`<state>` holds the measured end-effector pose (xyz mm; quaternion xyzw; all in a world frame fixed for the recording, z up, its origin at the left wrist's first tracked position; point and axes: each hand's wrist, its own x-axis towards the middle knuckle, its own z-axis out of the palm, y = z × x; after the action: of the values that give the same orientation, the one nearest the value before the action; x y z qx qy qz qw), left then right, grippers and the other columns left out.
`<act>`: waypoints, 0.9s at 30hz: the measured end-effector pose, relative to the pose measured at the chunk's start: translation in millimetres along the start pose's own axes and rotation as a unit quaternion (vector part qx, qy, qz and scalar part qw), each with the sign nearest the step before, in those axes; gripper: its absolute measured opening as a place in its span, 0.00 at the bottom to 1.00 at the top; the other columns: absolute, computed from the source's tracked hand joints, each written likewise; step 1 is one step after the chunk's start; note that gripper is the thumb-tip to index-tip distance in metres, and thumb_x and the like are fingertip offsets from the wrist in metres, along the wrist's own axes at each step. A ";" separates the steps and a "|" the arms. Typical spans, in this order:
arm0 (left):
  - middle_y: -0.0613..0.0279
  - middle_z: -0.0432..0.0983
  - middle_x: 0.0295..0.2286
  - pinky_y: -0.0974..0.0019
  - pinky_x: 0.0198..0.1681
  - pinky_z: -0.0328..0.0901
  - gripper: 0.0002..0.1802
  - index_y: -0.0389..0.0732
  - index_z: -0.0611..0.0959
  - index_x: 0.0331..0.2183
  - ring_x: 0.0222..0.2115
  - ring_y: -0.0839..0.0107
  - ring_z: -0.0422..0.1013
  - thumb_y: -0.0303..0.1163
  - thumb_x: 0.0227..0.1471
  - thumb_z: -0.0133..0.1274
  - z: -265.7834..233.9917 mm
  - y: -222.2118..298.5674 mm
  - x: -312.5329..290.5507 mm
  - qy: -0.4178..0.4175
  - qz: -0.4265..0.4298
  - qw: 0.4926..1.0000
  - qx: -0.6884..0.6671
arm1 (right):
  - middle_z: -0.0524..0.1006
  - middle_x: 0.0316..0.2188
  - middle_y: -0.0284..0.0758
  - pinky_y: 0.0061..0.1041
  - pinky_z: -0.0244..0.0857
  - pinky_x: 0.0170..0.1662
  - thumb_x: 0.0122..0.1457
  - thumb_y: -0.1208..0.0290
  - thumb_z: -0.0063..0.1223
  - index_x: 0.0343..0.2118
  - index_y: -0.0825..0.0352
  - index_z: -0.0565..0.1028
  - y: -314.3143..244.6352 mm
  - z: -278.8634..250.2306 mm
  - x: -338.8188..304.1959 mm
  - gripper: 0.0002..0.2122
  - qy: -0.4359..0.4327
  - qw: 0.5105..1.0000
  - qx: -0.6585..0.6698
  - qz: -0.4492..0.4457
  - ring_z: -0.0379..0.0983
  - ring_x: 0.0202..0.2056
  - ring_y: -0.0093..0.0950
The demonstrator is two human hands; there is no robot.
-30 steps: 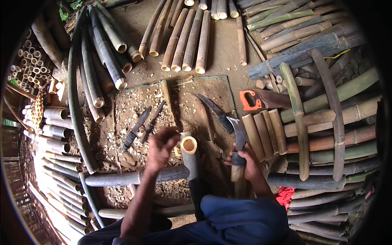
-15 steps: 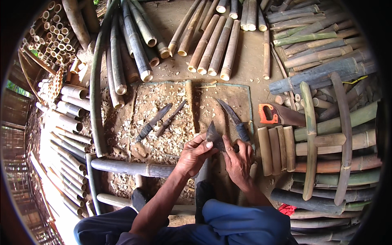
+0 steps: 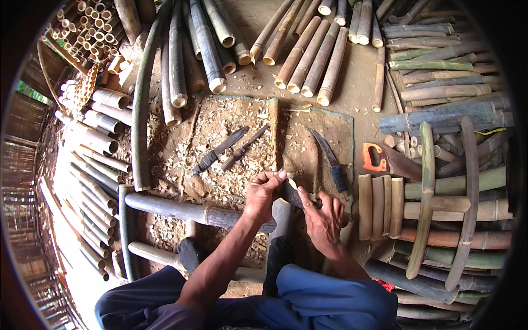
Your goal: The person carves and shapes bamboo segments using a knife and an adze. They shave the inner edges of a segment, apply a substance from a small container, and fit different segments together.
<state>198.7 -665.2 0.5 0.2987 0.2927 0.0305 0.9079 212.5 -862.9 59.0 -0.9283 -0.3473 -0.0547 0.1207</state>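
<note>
Between my hands is a dark curved blade-like piece (image 3: 291,193), with a small pale patch near its upper end. My left hand (image 3: 263,193) pinches that upper end between thumb and fingers. Curled around the lower end is my right hand (image 3: 323,220), its index finger lying along the piece; what else sits in that palm is hidden. Beyond the hands, a knife with a wrapped dark handle (image 3: 220,150) and a slimmer knife (image 3: 245,147) lie on chip-strewn ground. A curved knife (image 3: 329,159) rests just past my right hand.
A dark bamboo rail (image 3: 181,208) crosses before my knees. To the right are short bamboo pieces (image 3: 365,206), a saw with an orange handle (image 3: 375,157) and a bamboo frame (image 3: 424,198). Bamboo poles (image 3: 206,52) lie ahead; more tubes (image 3: 104,118) are stacked left.
The dark piece has tilted, its pointed end no longer sticking up above my left thumb. The view has shifted slightly, and both hands stay close together.
</note>
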 end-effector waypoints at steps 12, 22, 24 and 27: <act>0.63 0.79 0.29 0.57 0.41 0.73 0.16 0.43 0.79 0.35 0.30 0.66 0.76 0.44 0.70 0.48 -33.6 0.7 28.0 0.081 -0.058 0.993 -0.063 | 0.71 0.46 0.40 0.44 0.60 0.52 0.59 0.73 0.58 0.66 0.43 0.71 -3.8 -4.7 -10.7 0.31 0.008 0.999 -0.003 0.049 0.68 0.45 0.41; 0.62 0.84 0.34 0.61 0.44 0.75 0.05 0.39 0.85 0.37 0.34 0.71 0.79 0.30 0.61 0.61 -4.2 -35.1 -1.8 -0.055 -0.007 0.998 0.000 | 0.71 0.45 0.41 0.45 0.60 0.52 0.60 0.72 0.57 0.65 0.44 0.72 -2.0 -7.6 -9.9 0.29 -0.012 0.998 -0.003 0.068 0.68 0.45 0.43; 0.62 0.84 0.33 0.61 0.43 0.75 0.05 0.38 0.85 0.36 0.33 0.71 0.79 0.30 0.61 0.61 -3.3 -39.1 0.0 -0.040 -0.020 0.999 -0.009 | 0.71 0.45 0.42 0.45 0.60 0.52 0.60 0.72 0.57 0.65 0.44 0.72 0.1 -5.4 -11.7 0.29 -0.012 0.997 -0.009 0.070 0.68 0.46 0.43; 0.61 0.84 0.34 0.61 0.43 0.75 0.08 0.38 0.84 0.37 0.34 0.71 0.79 0.32 0.62 0.61 -3.4 -40.7 2.7 -0.027 -0.030 0.999 -0.012 | 0.71 0.46 0.42 0.45 0.60 0.51 0.60 0.72 0.57 0.65 0.44 0.72 1.0 -1.9 -12.3 0.29 -0.014 0.997 -0.008 0.077 0.68 0.46 0.43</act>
<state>194.2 -696.2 -25.9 0.2797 0.2764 -0.0013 0.9194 203.9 -871.9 58.4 -0.9538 -0.2764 -0.0354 0.1122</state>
